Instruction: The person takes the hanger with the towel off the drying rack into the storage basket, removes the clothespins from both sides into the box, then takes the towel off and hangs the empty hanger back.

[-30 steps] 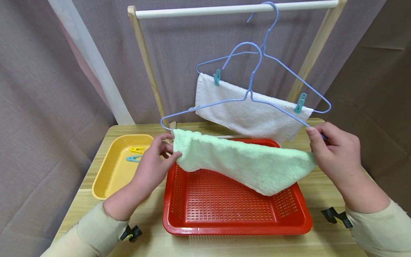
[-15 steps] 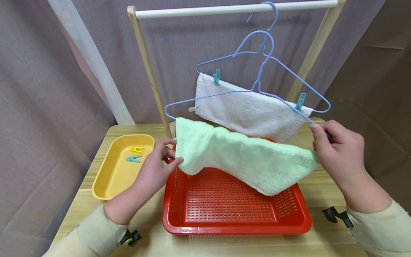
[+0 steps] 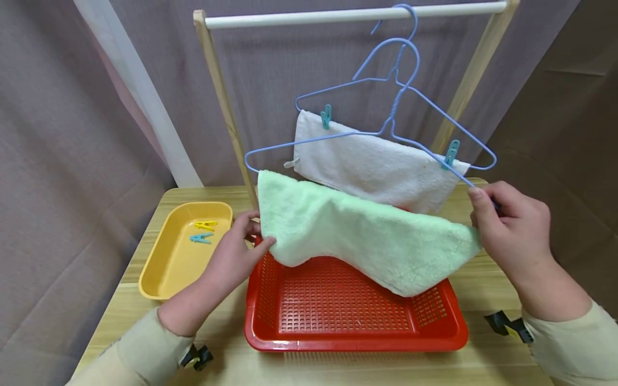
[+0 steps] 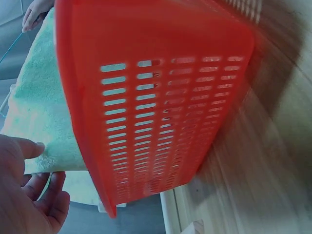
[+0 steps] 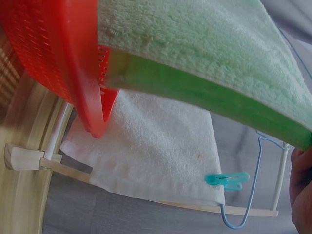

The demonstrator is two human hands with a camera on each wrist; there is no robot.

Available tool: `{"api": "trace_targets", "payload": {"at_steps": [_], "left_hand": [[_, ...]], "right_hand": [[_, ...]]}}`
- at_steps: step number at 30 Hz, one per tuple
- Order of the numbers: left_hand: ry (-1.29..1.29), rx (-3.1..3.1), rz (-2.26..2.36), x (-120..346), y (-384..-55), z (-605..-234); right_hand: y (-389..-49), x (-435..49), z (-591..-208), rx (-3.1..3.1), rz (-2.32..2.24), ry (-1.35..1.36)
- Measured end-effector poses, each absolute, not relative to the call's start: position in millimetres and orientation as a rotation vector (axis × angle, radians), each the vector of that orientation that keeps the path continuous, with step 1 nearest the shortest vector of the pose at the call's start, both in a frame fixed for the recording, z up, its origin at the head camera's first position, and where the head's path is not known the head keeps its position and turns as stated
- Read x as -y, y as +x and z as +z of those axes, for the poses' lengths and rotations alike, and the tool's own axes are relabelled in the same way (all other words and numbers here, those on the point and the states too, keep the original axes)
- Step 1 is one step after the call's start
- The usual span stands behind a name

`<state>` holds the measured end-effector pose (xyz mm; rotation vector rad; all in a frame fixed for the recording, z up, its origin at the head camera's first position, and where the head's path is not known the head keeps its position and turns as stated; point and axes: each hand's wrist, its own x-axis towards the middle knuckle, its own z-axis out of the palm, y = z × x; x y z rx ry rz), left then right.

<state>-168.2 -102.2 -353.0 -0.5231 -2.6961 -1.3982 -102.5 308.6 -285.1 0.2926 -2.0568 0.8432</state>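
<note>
- Head view, table (image 3: 347, 370): one, wood-grained, bearing the items we list below.
- Rack (image 3: 309, 19): wooden posts, white rail, at the back.
- Basket (image 3: 357, 343): red, with slotted walls, in front of the rack.
- Hanger (image 3: 397, 102): blue wire, held up above the basket, its hook free of the rail.
- Second hanger (image 3: 416, 21): blue, hooked over the rail.
- Green towel (image 3: 357, 225): we find it draped on the held hanger, over the basket.
- White towel (image 3: 372, 161): on the second hanger, behind the green one.
- Tray (image 3: 174, 268): yellow, left of the basket.
- Right hand (image 3: 516, 225): gripping the held hanger's right end, beside the green towel's end.
- Left hand (image 3: 236, 241): pinching the green towel's lower left corner.
- Pegs: two teal (image 3: 326, 116) clip the white towel; one yellow (image 3: 205, 225) and one blue (image 3: 200, 237) lie in the tray.
</note>
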Motion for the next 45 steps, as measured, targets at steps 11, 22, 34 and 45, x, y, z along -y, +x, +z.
{"api": "trace_targets", "payload": {"at_steps": [11,22,34,45], "left_hand": [[-0.496,2.584,-1.467,103,-176,-326],[-0.424,2.520,-1.492,107,-182,-307],[-0.430,2.547,-1.441,108,-177,-307],[-0.478,2.566,-1.438,107,-174,-315]], "right_hand": [[-101,-308,-288,2.065,0.809,0.349],[-102,-310,-291,2.062,0.774,0.413],[-100,-309,-289,2.080,0.779,0.386],[-99,-309,-287,2.079,0.773,0.329]]}}
